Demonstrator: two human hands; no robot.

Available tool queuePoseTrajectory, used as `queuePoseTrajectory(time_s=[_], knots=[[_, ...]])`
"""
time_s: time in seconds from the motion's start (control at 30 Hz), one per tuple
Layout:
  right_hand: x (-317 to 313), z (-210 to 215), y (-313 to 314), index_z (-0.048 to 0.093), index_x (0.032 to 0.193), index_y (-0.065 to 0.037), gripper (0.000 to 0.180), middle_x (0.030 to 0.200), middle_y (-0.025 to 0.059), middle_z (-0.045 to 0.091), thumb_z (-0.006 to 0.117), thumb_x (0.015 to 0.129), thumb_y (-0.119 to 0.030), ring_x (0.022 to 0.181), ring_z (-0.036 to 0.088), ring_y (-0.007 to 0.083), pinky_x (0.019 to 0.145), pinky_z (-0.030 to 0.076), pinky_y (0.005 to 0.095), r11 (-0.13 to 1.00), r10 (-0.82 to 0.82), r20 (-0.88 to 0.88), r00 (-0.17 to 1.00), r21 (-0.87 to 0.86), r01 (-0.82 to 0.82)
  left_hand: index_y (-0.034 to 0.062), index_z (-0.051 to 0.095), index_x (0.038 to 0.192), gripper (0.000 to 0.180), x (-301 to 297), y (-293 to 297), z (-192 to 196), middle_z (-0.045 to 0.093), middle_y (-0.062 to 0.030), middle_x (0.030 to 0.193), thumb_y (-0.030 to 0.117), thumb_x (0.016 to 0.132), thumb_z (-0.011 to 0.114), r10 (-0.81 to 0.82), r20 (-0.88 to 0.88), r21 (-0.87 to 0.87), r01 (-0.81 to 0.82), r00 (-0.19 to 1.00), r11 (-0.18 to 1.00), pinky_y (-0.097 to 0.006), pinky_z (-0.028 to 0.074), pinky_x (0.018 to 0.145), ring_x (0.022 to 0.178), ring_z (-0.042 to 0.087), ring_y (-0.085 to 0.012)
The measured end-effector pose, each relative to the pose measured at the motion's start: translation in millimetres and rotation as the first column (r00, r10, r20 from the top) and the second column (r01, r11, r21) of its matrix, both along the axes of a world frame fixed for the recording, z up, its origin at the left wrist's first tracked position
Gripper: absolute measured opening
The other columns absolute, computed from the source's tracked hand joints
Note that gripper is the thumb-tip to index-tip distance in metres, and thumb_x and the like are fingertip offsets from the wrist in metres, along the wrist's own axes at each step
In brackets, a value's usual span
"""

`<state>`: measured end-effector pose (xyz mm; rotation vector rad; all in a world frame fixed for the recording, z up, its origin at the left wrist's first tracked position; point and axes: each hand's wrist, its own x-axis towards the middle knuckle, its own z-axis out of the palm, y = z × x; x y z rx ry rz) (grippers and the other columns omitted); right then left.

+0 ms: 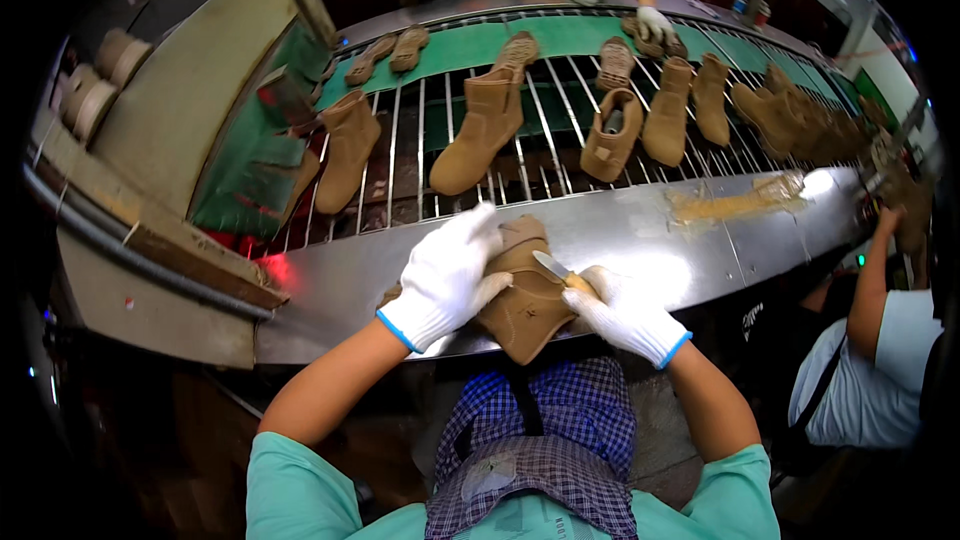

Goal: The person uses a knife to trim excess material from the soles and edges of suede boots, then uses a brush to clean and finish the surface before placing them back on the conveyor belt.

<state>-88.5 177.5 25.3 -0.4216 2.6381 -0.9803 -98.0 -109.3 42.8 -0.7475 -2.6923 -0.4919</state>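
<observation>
A tan boot [528,318] lies on the metal ledge right in front of me, its pointed edge hanging toward my lap. My left hand [450,265], in a white knit glove with a blue cuff, rests at the boot's left side. Its fingers are stretched out and its thumb stands apart, reaching over the boot. In my gloved right hand [625,312] is a small knife [577,283] with a yellowish handle, the fingers closed round it. The knife's short blade points up and left, just over the boot. Part of the boot is hidden under my left hand.
Beyond the ledge [620,225] runs a rack of metal rods bearing several tan boots [480,130] and upturned soles [408,48]. Two gloved people work across it. Another person [870,370] is at my right. A board wall [160,200] borders the left.
</observation>
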Motion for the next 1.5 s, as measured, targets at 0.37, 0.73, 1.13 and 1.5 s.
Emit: queuePoseTrajectory(time_s=[0.37, 0.73, 1.13, 1.5], knots=[[-5.2, 27.8, -64.5, 0.067, 0.116, 0.002, 0.043, 0.097, 0.0309, 0.075, 0.062, 0.106, -0.039, 0.095, 0.075, 0.0463, 0.088, 0.059, 0.0545, 0.989, 0.103, -0.046, 0.994, 0.107, -0.098, 0.0103, 0.042, 0.161, 0.084, -28.8, 39.9, -17.2, 0.051, -0.0155, 0.163, 0.03, 0.088, 0.078, 0.178, 0.376, -0.171, -0.12, 0.909, 0.978, -0.05, 0.055, 0.109, 0.137, 0.062, -0.0393], [-9.5, -18.7, 0.2, 0.07, 0.117, 0.005, 0.052, 0.084, 0.0171, 0.075, 0.061, 0.107, -0.045, 0.076, 0.075, 0.0262, 0.072, 0.061, 0.0395, 0.923, -0.295, 0.231, 0.927, -0.183, 0.339, 0.0099, 0.046, 0.16, 0.081, -26.3, 44.2, -10.4, 0.053, -0.017, 0.16, 0.048, 0.095, 0.076, 0.11, 0.341, -0.184, -0.048, 0.934, 0.982, -0.051, 0.057, 0.106, 0.135, 0.062, -0.039], [14.1, -29.2, -21.0, 0.062, 0.124, 0.009, 0.057, 0.102, 0.0389, 0.072, 0.044, 0.115, -0.043, 0.099, 0.07, 0.056, 0.093, 0.056, 0.0555, 0.99, -0.084, 0.119, 0.989, -0.107, 0.096, 0.0256, 0.061, 0.15, 0.058, -26.8, 43.5, -3.3, 0.057, -0.0182, 0.151, 0.043, 0.096, 0.075, 0.02, 0.332, -0.303, 0.086, 0.943, 0.949, -0.05, 0.059, 0.1, 0.122, 0.068, -0.0419], [1.3, -44.2, 76.8, 0.068, 0.126, -0.005, 0.055, 0.107, 0.0279, 0.076, 0.06, 0.104, -0.056, 0.099, 0.076, 0.0446, 0.087, 0.059, 0.0539, 0.898, -0.242, -0.155, 0.958, 0.338, 0.281, 0.0082, 0.08, 0.114, 0.036, -8.4, 13.1, -6.6, 0.072, -0.0142, 0.126, 0.04, 0.099, 0.073, -0.294, 0.113, 0.211, 0.266, 0.949, 0.94, -0.043, 0.057, 0.101, 0.116, 0.07, -0.0322]])
